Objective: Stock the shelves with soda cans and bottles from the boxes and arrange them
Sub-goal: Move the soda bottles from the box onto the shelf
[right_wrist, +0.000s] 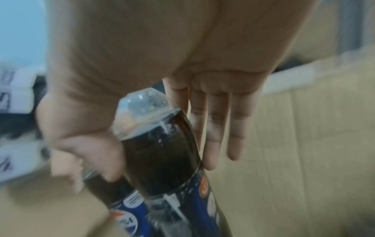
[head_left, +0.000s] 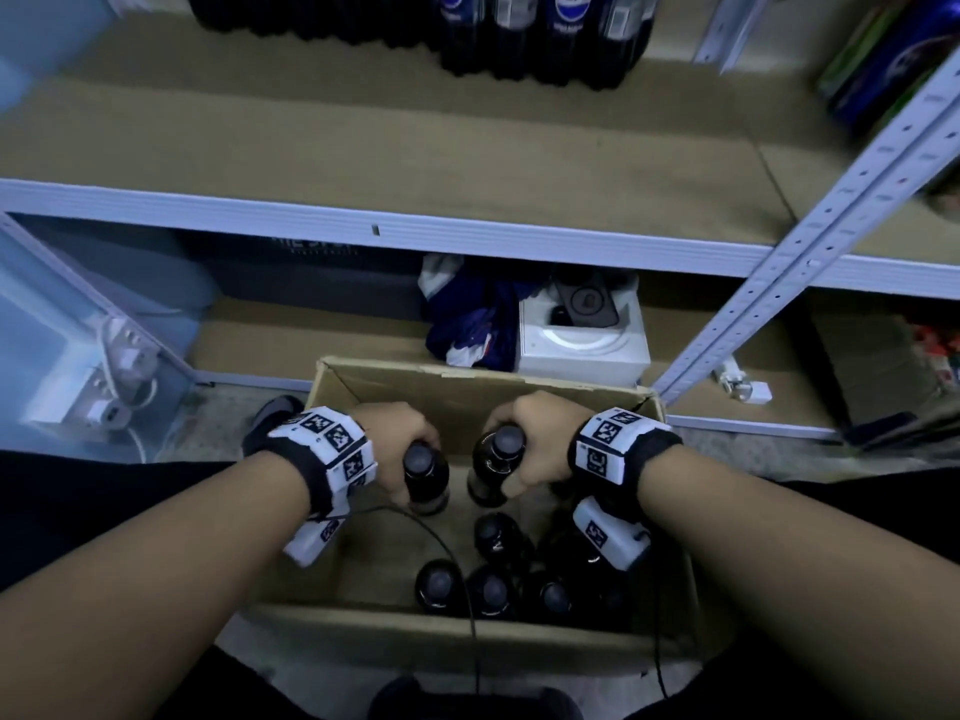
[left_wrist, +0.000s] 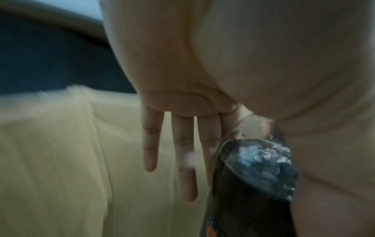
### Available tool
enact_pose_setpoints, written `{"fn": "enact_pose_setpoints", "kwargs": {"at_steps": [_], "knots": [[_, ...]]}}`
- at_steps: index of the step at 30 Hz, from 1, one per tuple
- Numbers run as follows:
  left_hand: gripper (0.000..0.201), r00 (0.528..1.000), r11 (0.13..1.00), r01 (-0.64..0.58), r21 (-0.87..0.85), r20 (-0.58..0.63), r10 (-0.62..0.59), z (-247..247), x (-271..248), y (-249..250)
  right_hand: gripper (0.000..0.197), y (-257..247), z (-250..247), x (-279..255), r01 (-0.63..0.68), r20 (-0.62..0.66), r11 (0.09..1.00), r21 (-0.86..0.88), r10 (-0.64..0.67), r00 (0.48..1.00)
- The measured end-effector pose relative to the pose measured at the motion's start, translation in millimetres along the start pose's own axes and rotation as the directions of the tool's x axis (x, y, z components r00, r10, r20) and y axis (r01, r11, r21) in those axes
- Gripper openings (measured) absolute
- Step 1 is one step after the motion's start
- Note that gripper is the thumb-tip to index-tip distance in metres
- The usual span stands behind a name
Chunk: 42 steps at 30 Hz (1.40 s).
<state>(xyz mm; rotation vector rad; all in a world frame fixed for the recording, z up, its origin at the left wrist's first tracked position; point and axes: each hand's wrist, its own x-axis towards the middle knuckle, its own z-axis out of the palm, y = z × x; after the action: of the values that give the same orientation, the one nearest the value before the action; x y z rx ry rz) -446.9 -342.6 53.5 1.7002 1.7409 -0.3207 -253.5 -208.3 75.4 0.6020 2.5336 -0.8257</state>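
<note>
An open cardboard box stands on the floor in front of the shelves, with several dark cola bottles upright inside it. My left hand holds one bottle by its neck. In the left wrist view that bottle sits against the palm, beside three straight fingers. My right hand grips a second bottle. The right wrist view shows my thumb curled round this blue-labelled bottle, with the fingers straight behind it. More Pepsi bottles stand at the back of the brown shelf.
A white box with a black device and a blue-white cloth lie on the bottom shelf behind the cardboard box. A perforated metal post rises at the right. A power strip with cables sits at the left. Coloured packs fill the upper right.
</note>
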Motion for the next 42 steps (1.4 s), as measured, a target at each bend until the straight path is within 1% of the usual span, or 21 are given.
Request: {"fn": "enact_pose_setpoints", "kwargs": {"at_steps": [2,4,7,9,11,12,14,16,17,18,19,21,23,25,28,32,35,36,39,40,42], "knots": [[0.072,0.995,0.998,0.03,-0.06,-0.094,-0.036,-17.5,-18.0,-4.2,0.062,-3.4,-20.3,-11.8,0.012,-0.062,0.998,0.061,-0.008,0.998],[0.068,0.98,0.983,0.03,-0.183,-0.19,-0.066,-32.8,-38.9,-9.6,0.052,-5.7,-37.7,-21.0,0.032,-0.14,0.986,0.162,-0.009,0.99],[0.052,0.943,0.909,-0.065,-0.411,-0.324,-0.079,-55.3,-69.1,-18.0,0.035,-6.6,-60.9,-30.5,0.113,-0.272,0.93,0.349,-0.015,0.962],[0.046,0.902,0.823,-0.155,-0.547,-0.418,-0.108,-71.8,-88.4,-18.4,0.026,-10.6,-74.8,-37.2,0.208,-0.35,0.864,0.458,-0.04,0.936],[0.047,0.832,0.694,-0.298,-0.656,-0.534,-0.148,-84.1,-102.0,-18.2,0.02,-18.8,-84.4,-42.3,0.333,-0.431,0.75,0.571,-0.071,0.899],[0.055,0.795,0.593,-0.386,-0.707,-0.581,-0.175,-89.3,-106.5,-16.9,0.02,-23.9,-87.7,-43.3,0.398,-0.482,0.681,0.614,-0.075,0.873],[0.081,0.73,0.371,-0.577,-0.728,-0.663,-0.167,-98.9,-109.3,-14.5,0.038,-35.8,-92.9,-41.4,0.52,-0.579,0.537,0.665,-0.069,0.812],[0.096,0.665,0.182,-0.699,-0.692,-0.722,-0.191,-108.8,-107.3,-7.7,0.045,-52.6,-97.7,-37.2,0.593,-0.638,0.409,0.694,-0.031,0.769],[0.099,0.627,0.122,-0.739,-0.662,-0.743,-0.232,-113.7,-105.6,-3.8,0.048,-62.6,-99.6,-35.0,0.617,-0.655,0.349,0.706,-0.012,0.756],[0.097,0.585,0.081,-0.775,-0.627,-0.76,-0.283,-118.6,-104.3,1.3,0.051,-72.2,-102.1,-31.9,0.635,-0.669,0.303,0.71,0.009,0.743],[0.09,0.542,0.061,-0.803,-0.593,-0.769,-0.339,-123.5,-103.7,6.5,0.052,-82.3,-105.4,-29.3,0.654,-0.685,0.276,0.705,0.022,0.729],[0.072,0.467,0.067,-0.837,-0.542,-0.774,-0.428,-134.8,-106.7,15.3,0.054,-98.4,-115.5,-26.1,0.684,-0.718,0.269,0.678,0.043,0.695],[0.065,0.414,0.096,-0.855,-0.511,-0.781,-0.468,-149.7,-114.4,22.6,0.051,-112.4,-133.9,-26.5,0.714,-0.759,0.301,0.632,0.054,0.649],[0.061,0.367,0.129,-0.87,-0.477,-0.798,-0.478,-168.3,-124.5,28.3,0.042,-122.7,-156.7,-28.7,0.747,-0.809,0.356,0.562,0.05,0.585],[0.059,0.318,0.175,-0.883,-0.435,-0.83,-0.458,-204.2,-140.6,31.2,0.027,-137.3,-198.4,-31.3,0.774,-0.848,0.383,0.505,0.051,0.528],[0.057,0.258,0.259,-0.875,-0.41,-0.846,-0.466,-252.6,-152.5,25.7,0.029,-147.5,-251.3,-26.6,0.748,-0.856,0.446,0.492,0.092,0.508],[0.053,0.194,0.375,-0.838,-0.396,-0.859,-0.473,-275.5,-147.4,15.9,0.038,-143.8,-278.0,-18.3,0.733,-0.88,0.525,0.432,0.066,0.471],[0.05,0.177,0.402,-0.824,-0.4,-0.855,-0.487,-279.8,-141.6,10.4,0.04,-139.9,-283.3,-14.8,0.726,-0.886,0.548,0.415,0.062,0.459],[0.029,0.121,0.439,-0.802,-0.405,-0.829,-0.546,-285.0,-116.8,-6.8,0.04,-122.5,-290.5,2.5,0.714,-0.902,0.588,0.38,0.065,0.427],[0.026,0.109,0.447,-0.796,-0.409,-0.822,-0.559,-285.9,-107.4,-11.0,0.04,-115.9,-291.6,10.5,0.707,-0.905,0.6,0.375,0.07,0.42],[0.025,0.109,0.464,-0.775,-0.429,-0.814,-0.571,-287.5,-88.2,-18.2,0.04,-103.2,-294.1,28.9,0.68,-0.899,0.621,0.391,0.099,0.426]]}}
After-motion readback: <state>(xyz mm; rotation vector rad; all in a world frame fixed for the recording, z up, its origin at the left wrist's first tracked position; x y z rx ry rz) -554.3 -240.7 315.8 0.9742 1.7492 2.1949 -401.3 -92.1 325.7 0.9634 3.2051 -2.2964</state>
